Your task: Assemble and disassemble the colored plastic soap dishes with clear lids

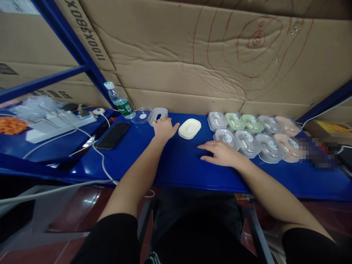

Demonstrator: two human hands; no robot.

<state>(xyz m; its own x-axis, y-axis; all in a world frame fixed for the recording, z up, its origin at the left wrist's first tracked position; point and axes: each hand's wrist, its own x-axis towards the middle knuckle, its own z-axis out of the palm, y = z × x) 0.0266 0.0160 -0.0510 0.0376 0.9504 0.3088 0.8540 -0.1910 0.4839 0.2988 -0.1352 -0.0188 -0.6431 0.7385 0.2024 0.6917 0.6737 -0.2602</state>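
Observation:
On the blue table lies a cream oval piece [189, 128], between my two hands. My left hand [164, 129] reaches to a grey translucent case [157, 112] at the back, its fingers over the near edge and the thumb spread to the right. Whether the fingers grip the case cannot be made out. My right hand [220, 153] hovers or rests low over the table, fingers apart, with nothing in it. Just beyond it stand two rows of oval cases in grey, green [234, 122] and pink [287, 147], several with round labels.
A water bottle [121, 101] stands at the back left beside a clear round disc [141, 116]. A black phone [113, 135] lies nearer. Farther left are a white power strip [62, 128], cables and orange pieces [12, 125]. A cardboard wall [170, 55] closes the back.

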